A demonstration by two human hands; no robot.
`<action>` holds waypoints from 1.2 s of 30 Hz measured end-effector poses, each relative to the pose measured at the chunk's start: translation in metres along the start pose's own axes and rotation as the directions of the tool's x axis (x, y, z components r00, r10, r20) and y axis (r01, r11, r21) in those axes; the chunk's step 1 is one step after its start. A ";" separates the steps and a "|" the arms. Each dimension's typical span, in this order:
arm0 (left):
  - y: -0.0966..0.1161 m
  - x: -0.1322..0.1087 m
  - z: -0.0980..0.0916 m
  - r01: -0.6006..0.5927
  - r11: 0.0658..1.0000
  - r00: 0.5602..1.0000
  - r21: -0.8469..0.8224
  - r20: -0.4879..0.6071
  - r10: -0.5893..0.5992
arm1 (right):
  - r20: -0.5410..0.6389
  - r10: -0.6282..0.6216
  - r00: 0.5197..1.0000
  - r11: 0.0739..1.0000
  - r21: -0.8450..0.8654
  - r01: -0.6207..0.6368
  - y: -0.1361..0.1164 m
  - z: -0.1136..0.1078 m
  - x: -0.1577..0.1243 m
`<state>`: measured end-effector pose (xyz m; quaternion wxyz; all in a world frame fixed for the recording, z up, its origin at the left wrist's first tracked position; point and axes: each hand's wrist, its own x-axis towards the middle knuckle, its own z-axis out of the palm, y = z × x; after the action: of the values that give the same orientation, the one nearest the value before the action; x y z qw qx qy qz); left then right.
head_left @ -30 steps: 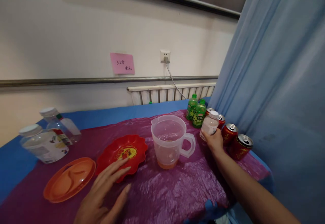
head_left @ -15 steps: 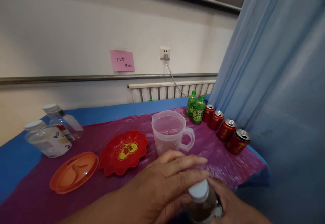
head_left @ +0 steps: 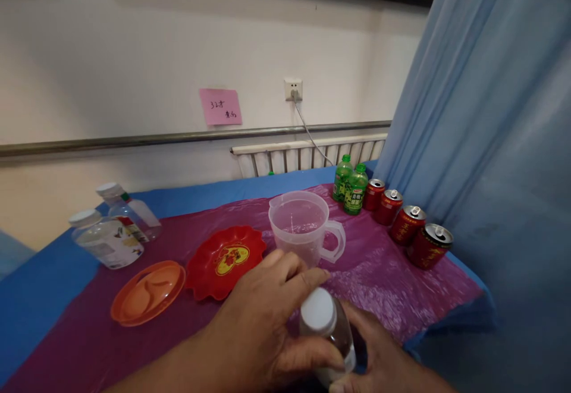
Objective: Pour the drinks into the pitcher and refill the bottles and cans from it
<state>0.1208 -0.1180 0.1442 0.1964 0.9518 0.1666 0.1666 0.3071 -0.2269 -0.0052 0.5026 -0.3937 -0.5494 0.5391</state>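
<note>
A clear plastic bottle with a white cap (head_left: 319, 311) stands near the front edge, close to me, tilted a little. My left hand (head_left: 276, 316) curls round its left side, with the thumb across the front below the cap. From the right, my right hand (head_left: 379, 351) grips the lower part of the same bottle. Just beyond the hands is a translucent measuring jug (head_left: 297, 232), its handle pointing right. A red scalloped plate (head_left: 203, 277) with a yellow print lies left of the jug. Beside it sits an orange divided dish (head_left: 127, 310).
Two clear jars with white lids, a front one (head_left: 111, 244) and a rear one (head_left: 138, 217), stand at the left. Green bottles (head_left: 355, 194) and several red cans (head_left: 408, 226) line the right side. A blue curtain (head_left: 499, 173) hangs there. Purple plastic sheeting (head_left: 379, 280) covers the table.
The capped bottle has shifted left and tilted. My left hand has drawn back from over its cap, and its thumb now crosses the front. The view has turned slightly left.
</note>
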 end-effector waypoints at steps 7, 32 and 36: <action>0.014 0.002 -0.024 0.011 0.982 0.982 -0.191 0.185 0.025 | -0.013 -0.028 1.000 0.994 -0.106 0.027 0.004 -0.005 -0.001; -0.079 -0.095 0.079 0.475 0.413 0.643 -0.777 -0.013 -0.765 | -0.375 -0.443 0.814 0.530 -0.842 -0.100 -0.058 -0.091 -0.006; -0.090 -0.117 0.095 0.491 0.329 0.535 -0.807 -0.018 -0.845 | -0.268 -0.492 0.828 0.354 -0.931 -0.092 -0.089 -0.125 0.034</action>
<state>0.0302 -0.1149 -0.0064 0.5609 0.5599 0.5151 0.3265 0.4323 -0.1790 0.0762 0.3875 -0.6567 -0.6449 -0.0523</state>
